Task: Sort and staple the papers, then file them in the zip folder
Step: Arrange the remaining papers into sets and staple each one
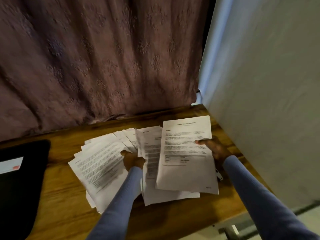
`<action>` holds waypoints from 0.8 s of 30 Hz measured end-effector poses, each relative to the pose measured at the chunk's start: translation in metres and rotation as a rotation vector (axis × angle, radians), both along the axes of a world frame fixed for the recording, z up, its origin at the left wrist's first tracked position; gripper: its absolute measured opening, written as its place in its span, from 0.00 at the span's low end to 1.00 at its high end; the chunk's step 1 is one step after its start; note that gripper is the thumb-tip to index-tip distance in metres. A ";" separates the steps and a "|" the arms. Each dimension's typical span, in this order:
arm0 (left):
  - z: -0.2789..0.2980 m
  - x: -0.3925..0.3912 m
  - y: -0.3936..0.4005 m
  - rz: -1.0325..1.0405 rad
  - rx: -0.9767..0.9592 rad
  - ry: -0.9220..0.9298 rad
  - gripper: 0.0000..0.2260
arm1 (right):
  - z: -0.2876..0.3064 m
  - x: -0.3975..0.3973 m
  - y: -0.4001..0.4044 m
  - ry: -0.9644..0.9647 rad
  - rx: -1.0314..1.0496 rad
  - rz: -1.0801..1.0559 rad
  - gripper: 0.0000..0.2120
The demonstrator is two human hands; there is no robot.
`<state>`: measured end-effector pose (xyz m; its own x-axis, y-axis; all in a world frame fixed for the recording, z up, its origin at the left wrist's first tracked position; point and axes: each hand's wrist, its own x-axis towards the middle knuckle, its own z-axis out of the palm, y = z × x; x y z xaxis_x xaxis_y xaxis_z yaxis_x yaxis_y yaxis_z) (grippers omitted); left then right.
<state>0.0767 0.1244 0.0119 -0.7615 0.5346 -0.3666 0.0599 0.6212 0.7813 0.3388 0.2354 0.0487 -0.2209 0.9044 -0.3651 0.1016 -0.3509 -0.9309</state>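
Your right hand (pixel 213 148), right of the frame's centre, pinches the right edge of a small set of pages (pixel 186 156), thumb on top and fingers curled underneath, so the set is lifted a little off the pile. Your left hand (pixel 132 161), near the middle of the frame, curls round the fanned loose sheets (pixel 100 163), thumb pressed on the top one and fingers tucked under. You look to be in the sorting step: one set is pulled apart, but most of the papers lie spread and mixed across the wooden desk (pixel 60 196). Nothing visible tells you any set is stapled yet, and a small pale object (pixel 219 175) peeking from under the held set's right edge may be the stapler, though it is too hidden to say. Stapling and filing are both left. The dark flat item (pixel 22 179) at the lower left of the frame is probably the zip folder, well apart from the papers. The held set's long axis runs toward the top of the frame, heading end pointing up toward the curtain (pixel 103 58); the fanned sheets lean toward the upper left.
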 end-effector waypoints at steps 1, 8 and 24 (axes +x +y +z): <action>0.001 -0.007 -0.002 -0.030 0.008 -0.005 0.29 | -0.002 0.001 0.001 -0.026 -0.003 -0.002 0.15; -0.001 -0.101 -0.039 -0.042 -0.120 0.094 0.32 | -0.007 0.009 0.012 -0.119 0.095 0.105 0.16; -0.018 0.048 -0.023 -0.772 0.184 0.403 0.20 | -0.029 -0.005 0.033 -0.426 0.339 0.082 0.23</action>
<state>0.1250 0.1017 -0.0059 -0.2167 0.9762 -0.0066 0.7019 0.1605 0.6940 0.3340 0.2682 0.0197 -0.1917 0.9729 -0.1291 0.5083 -0.0141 -0.8611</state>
